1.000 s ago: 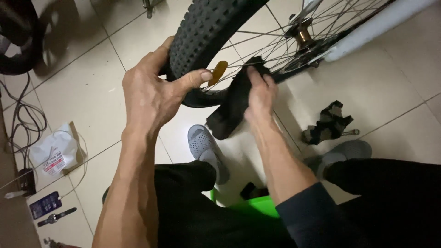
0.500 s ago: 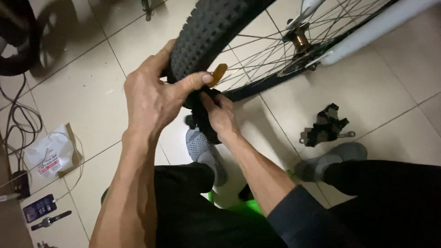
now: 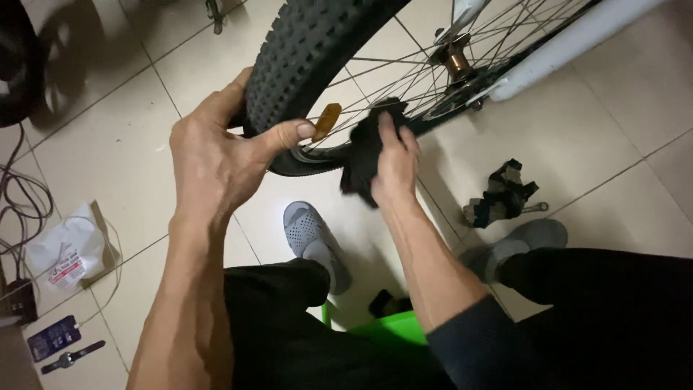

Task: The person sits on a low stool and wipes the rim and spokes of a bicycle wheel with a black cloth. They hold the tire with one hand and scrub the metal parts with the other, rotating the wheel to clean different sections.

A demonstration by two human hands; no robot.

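Note:
A bicycle wheel with a knobby black tyre [image 3: 303, 50] and thin spokes stands in front of me over the tiled floor. My left hand [image 3: 216, 155] grips the tyre at its lower edge, thumb lying along the sidewall next to an orange spoke reflector [image 3: 326, 120]. My right hand [image 3: 393, 162] presses a black cloth [image 3: 362, 155] against the wheel rim just to the right of the reflector. The hub [image 3: 456, 63] and a pale frame tube [image 3: 577, 40] lie further right.
My grey slip-on shoes [image 3: 314, 242] rest on the floor below the wheel, and I sit on a green stool [image 3: 386, 328]. A dark crumpled rag with a wrench [image 3: 505, 193] lies at right. A white packet [image 3: 65, 249], cables and a wristwatch [image 3: 72, 355] lie at left.
My right hand has slid the black cloth along the rim, first leftward toward my left hand, then back right past the reflector. My left hand kept its grip on the tyre.

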